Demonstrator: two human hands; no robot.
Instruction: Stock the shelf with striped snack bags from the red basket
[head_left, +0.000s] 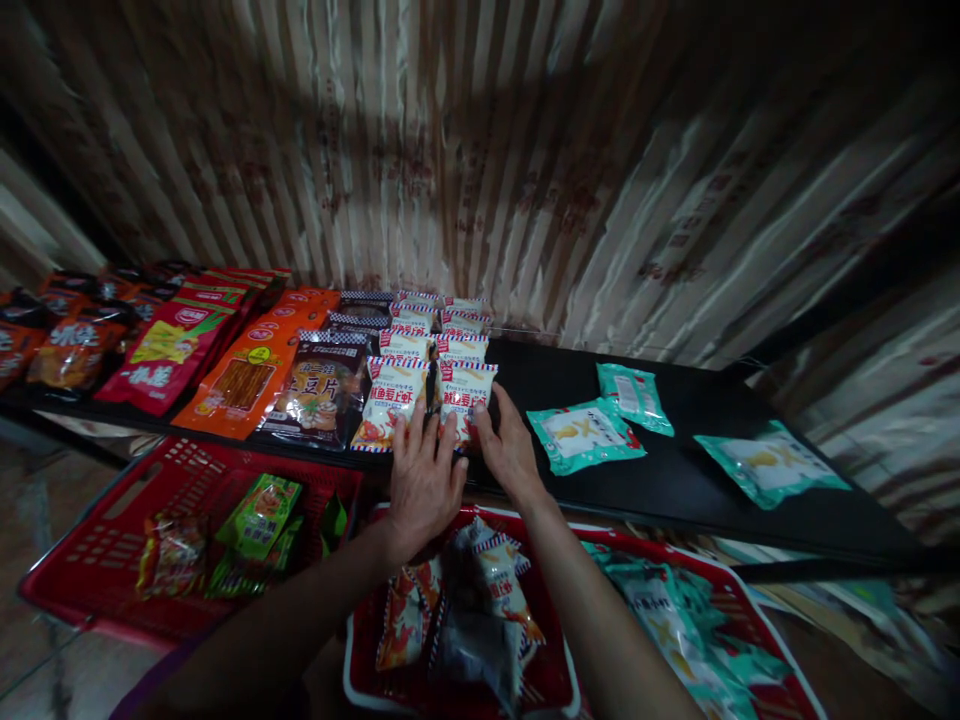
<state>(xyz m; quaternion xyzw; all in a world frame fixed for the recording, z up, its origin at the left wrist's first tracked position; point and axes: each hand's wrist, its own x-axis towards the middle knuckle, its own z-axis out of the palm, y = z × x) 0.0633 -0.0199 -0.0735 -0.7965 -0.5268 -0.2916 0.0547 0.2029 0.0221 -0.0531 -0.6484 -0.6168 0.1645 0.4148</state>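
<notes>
Two columns of small white snack bags with striped edges and red print stand on a black shelf. My left hand reaches over the front edge, fingers stretched out, its tips against the lower part of the front left white bag and near its neighbour. My right hand rests at the right edge of the front right white bag, thumb and fingers apart, touching its side. Neither hand is closed round a bag. Below my hands, a red basket with a white rim holds more white snack bags.
Left along the shelf stand brown chip bags, orange packs, pink packs and dark orange bags. Several teal bags lie at right. Red baskets flank the middle one. Corrugated sheeting rises behind.
</notes>
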